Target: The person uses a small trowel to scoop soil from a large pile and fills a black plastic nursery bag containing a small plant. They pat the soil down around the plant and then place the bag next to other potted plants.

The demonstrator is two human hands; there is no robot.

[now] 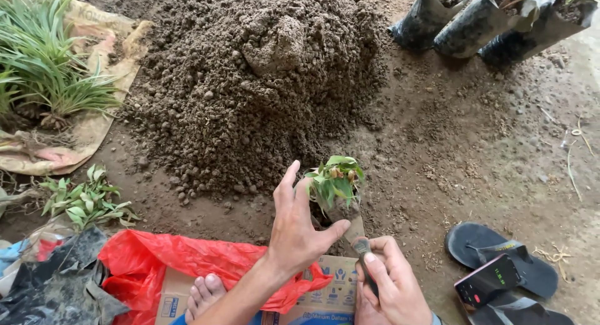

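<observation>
My left hand (pixel 299 228) reaches to a small green seedling (pixel 335 178), fingers spread, thumb touching the clump of soil at its roots (pixel 340 209). The seedling's root clump rests on the blade of a small trowel (pixel 356 228). My right hand (pixel 390 278) grips the trowel's dark handle from below. Both hands are low in the head view, in front of a big pile of dark soil (pixel 256 81).
Grassy plants (pixel 44 69) lie on a sack at the left, loose leafy seedlings (pixel 87 203) below them. A red plastic bag (pixel 181 259) and cardboard (pixel 334 290) lie near my bare foot (pixel 203 294). Black planting bags (pixel 475 25) lean top right. Sandals (pixel 500 256) and a phone (pixel 487 281) sit right.
</observation>
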